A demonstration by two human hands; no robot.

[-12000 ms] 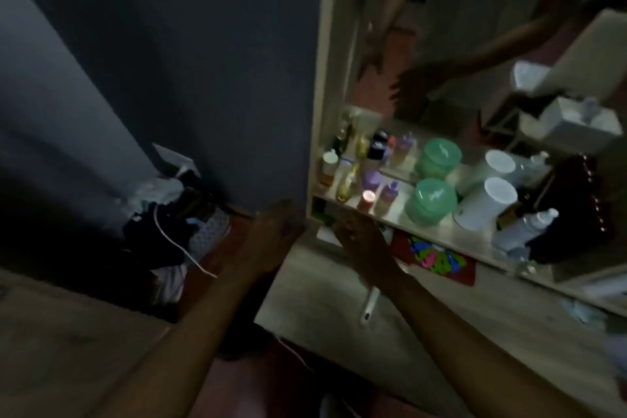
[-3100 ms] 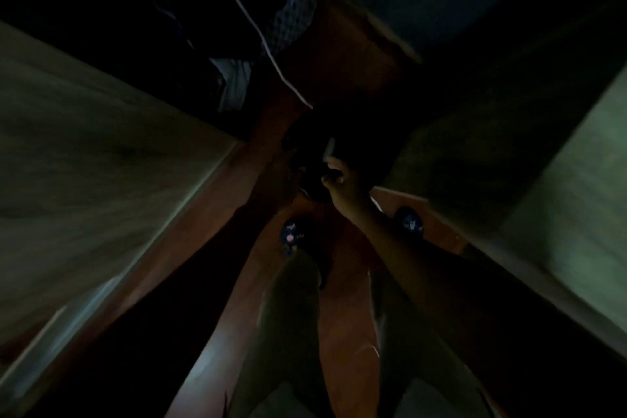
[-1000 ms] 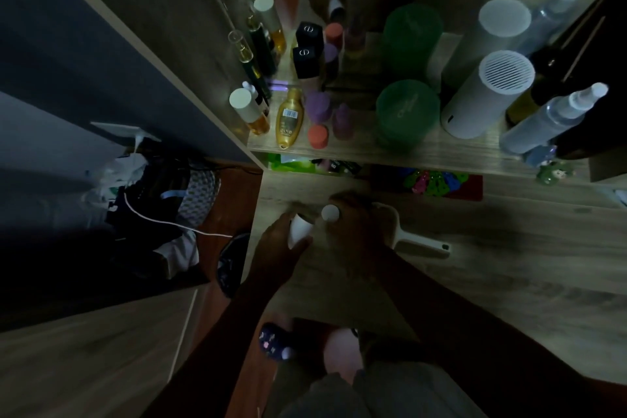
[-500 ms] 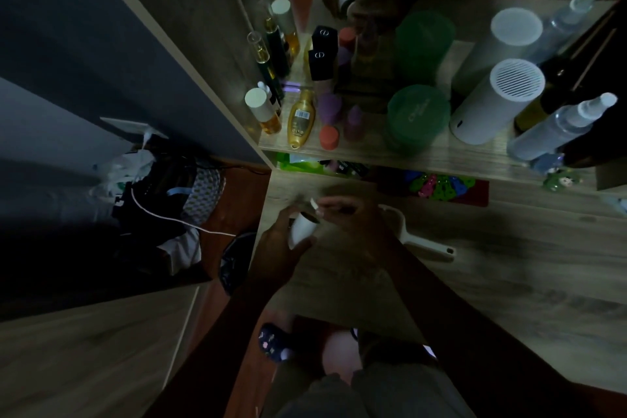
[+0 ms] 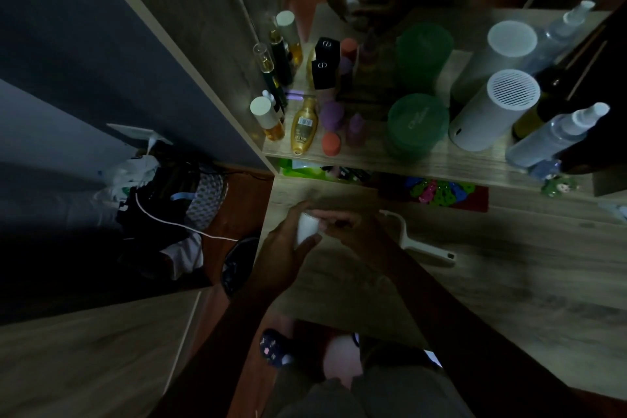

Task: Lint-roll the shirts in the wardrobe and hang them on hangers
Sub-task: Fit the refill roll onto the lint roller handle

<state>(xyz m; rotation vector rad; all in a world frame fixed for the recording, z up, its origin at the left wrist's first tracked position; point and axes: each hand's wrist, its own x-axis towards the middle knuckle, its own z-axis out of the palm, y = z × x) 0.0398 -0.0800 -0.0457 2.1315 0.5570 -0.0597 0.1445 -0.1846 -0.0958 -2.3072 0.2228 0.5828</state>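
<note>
White lint-roller refill roll (image 5: 307,227) between both hands' fingers (image 5: 336,214) above the wooden table (image 5: 509,282), white plastic roller handle (image 5: 420,244) just right, bottle-crowded shelf (image 5: 424,163) beyond, clothes heap (image 5: 163,207) on the floor left.

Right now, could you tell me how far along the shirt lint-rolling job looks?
Nothing looks done: no shirt or hanger is in view. In hand, the left hand grips a white roll while the right hand works at its top; the white roller handle lies on the wooden desk. All rolling and hanging remain.
</note>
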